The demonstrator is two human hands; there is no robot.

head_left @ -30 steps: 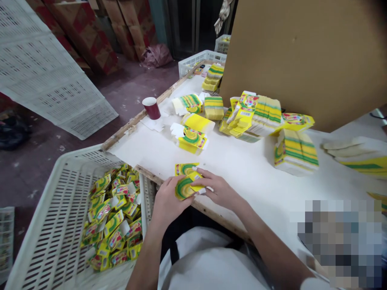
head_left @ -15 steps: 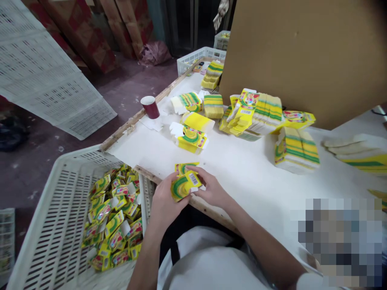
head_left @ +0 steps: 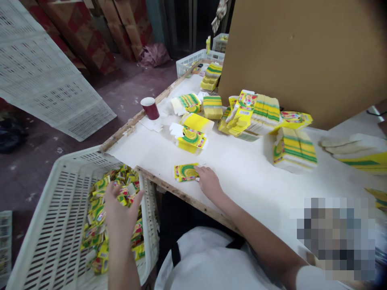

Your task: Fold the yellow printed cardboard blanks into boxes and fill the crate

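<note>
Over the white basket, which holds many small yellow-green boxes, my left hand is open with its fingers apart and nothing in it. My right hand rests on the white table near its front edge. Its fingertips are on the right end of a flat yellow-green carton, fingers close together. Beyond it lie an opened yellow carton and a yellow carton piece.
A dark red cup stands at the table's left edge. Carton stacks line the back and right, before a large brown board. White crates lean at left. A blurred patch covers the lower right.
My left hand has moved left from the table edge to above the basket and opened; the box it held is gone from it. My right hand has come down onto the flat carton.
</note>
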